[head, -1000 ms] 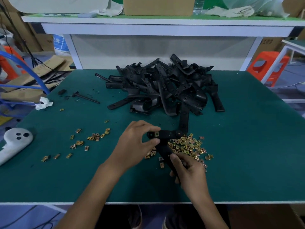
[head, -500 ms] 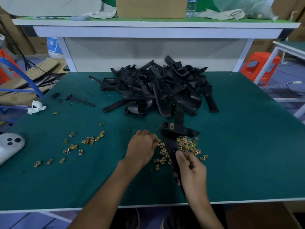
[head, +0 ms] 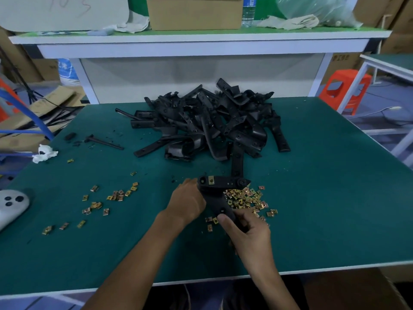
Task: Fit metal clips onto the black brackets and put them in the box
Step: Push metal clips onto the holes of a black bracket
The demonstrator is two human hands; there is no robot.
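A green-covered surface fills most of the view. It is backed by a white raised shelf, on which a cardboard box is set. Toward the far middle of the surface a pile of brackets is heaped, black and tangled.

Both forearms are extended from the near edge and angled inward, so that the hands are brought together just in front of the pile. The right hand is turned back-up. Its grip is closed round the lower stem of a black bracket, with the thumb laid along the top of the stem and the fingers wrapped underneath.

The bracket is T-shaped and is held over the near middle of the surface, with its crossbar at the far end. The left hand is set against the bracket's left side, its back toward the camera and its fingers curled down out of sight. Whether its grip is closed on anything cannot be told.

A white controller is seen at the left edge. A heap of clips is spread just right of the stem, and scattered clips are strewn well apart to the left. One metal clip is seen seated on the crossbar near its left end.
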